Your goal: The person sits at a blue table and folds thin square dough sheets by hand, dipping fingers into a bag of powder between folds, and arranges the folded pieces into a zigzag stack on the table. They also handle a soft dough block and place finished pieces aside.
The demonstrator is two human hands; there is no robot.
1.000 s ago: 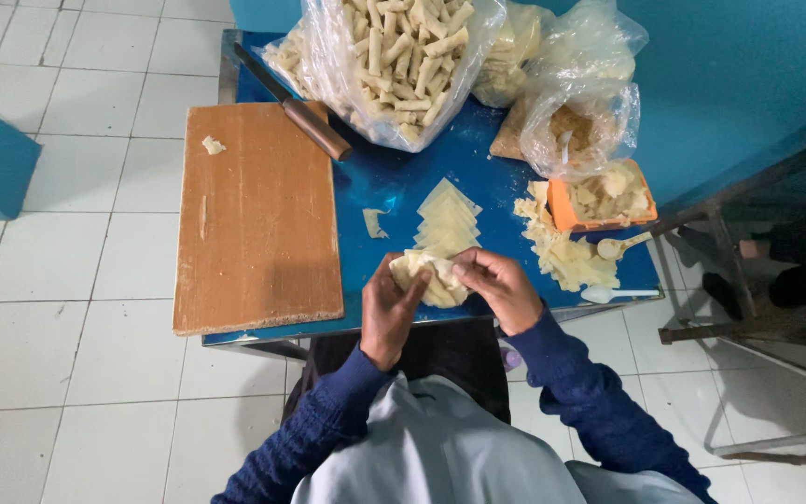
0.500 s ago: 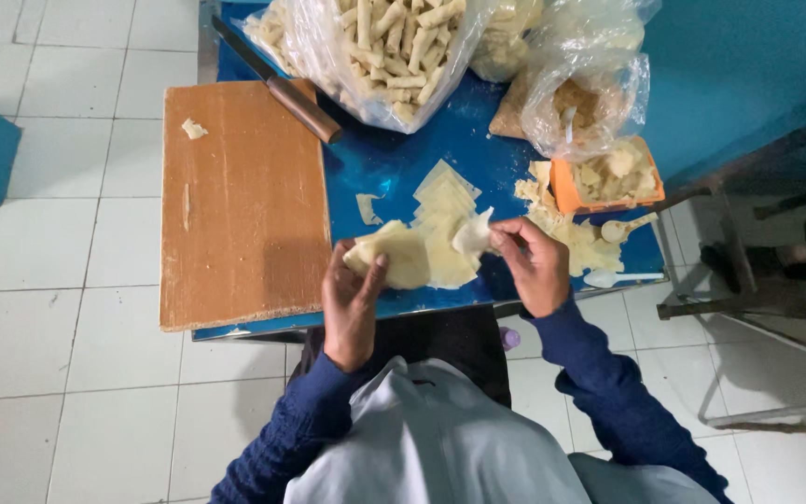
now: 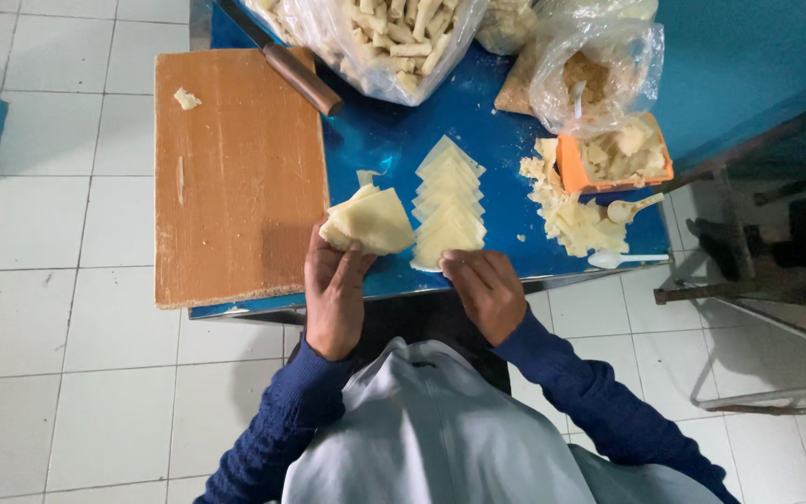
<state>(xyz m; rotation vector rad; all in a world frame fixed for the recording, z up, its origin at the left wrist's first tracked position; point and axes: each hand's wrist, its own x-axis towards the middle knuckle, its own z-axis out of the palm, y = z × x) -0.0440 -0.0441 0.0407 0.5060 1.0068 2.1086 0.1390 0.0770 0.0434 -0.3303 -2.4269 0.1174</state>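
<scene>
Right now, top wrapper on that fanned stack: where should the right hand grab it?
Probably the near corner of the top sheet on the wrapper stack, approached from the table's front edge. The right hand already sits there, and the sheets overlap away from it, leaving that edge free.

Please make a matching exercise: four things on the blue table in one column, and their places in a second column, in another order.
1. folded wrapper
2. knife
3. orange tray
4. white spoon

a. near the table's right front edge
b. beside the clear bags, holding pale scraps
c. handle lying over the wooden board's far corner
d. at the left hand's fingertips

Pairs: 1-d, 2-c, 3-b, 4-a
</scene>
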